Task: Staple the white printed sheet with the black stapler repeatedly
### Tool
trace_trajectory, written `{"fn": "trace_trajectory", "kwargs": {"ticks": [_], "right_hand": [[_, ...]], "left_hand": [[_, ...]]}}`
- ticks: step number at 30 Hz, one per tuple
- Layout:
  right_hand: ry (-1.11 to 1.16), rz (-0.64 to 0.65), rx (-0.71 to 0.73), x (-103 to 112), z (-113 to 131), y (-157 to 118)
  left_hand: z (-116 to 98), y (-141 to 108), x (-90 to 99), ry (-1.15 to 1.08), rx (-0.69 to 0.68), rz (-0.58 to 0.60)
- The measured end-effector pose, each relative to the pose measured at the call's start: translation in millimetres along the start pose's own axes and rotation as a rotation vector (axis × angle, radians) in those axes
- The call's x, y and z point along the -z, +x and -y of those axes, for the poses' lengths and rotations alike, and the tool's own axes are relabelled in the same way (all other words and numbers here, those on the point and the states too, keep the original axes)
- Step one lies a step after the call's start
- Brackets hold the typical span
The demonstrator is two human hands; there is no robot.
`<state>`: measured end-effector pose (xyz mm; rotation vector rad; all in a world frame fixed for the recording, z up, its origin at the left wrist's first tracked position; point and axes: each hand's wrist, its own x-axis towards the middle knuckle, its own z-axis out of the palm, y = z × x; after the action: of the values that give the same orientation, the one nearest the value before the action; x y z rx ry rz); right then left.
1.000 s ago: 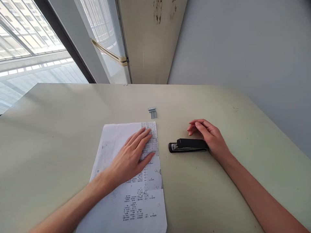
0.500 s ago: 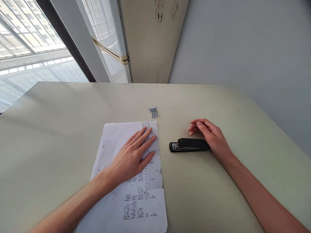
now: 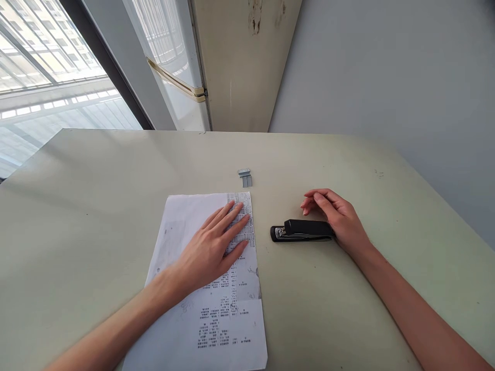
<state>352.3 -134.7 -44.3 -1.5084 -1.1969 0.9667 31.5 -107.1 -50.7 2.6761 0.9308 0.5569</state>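
My left hand (image 3: pixel 211 250) lies flat, fingers spread, over the upper right part of some printed paper sheets (image 3: pixel 232 330), holding nothing. Under its fingertips is a densely printed strip along the sheets' right edge. To the right of the paper a black stapler (image 3: pixel 307 229) lies on its side lengthwise, its front end pointing left. My right hand (image 3: pixel 334 211) rests on the table by the stapler's rear end, which it partly hides. Its fingers are loosely curled, the thumb near the index finger, with nothing visible in them. Beyond the paper lie several small strips of staples (image 3: pixel 245 178).
The pale table (image 3: pixel 116 170) extends beneath everything. Behind it stand a white fridge-like cabinet (image 3: pixel 243 67) with a long handle (image 3: pixel 176 81) and a grey wall (image 3: pixel 379 67). At the far left is a window (image 3: pixel 46 51) with bars outside.
The whole view has shifted very slightly. Both hands, the paper, the stapler and the staples keep their places relative to each other.
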Motion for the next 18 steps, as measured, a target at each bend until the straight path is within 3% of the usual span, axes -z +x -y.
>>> {"fn": "trace_trajectory", "kwargs": {"ticks": [18], "right_hand": [[-0.025, 0.006, 0.02, -1.5, 2.8, -2.6]], "left_hand": [[0.0, -0.3, 0.3, -0.023, 0.005, -0.008]]}}
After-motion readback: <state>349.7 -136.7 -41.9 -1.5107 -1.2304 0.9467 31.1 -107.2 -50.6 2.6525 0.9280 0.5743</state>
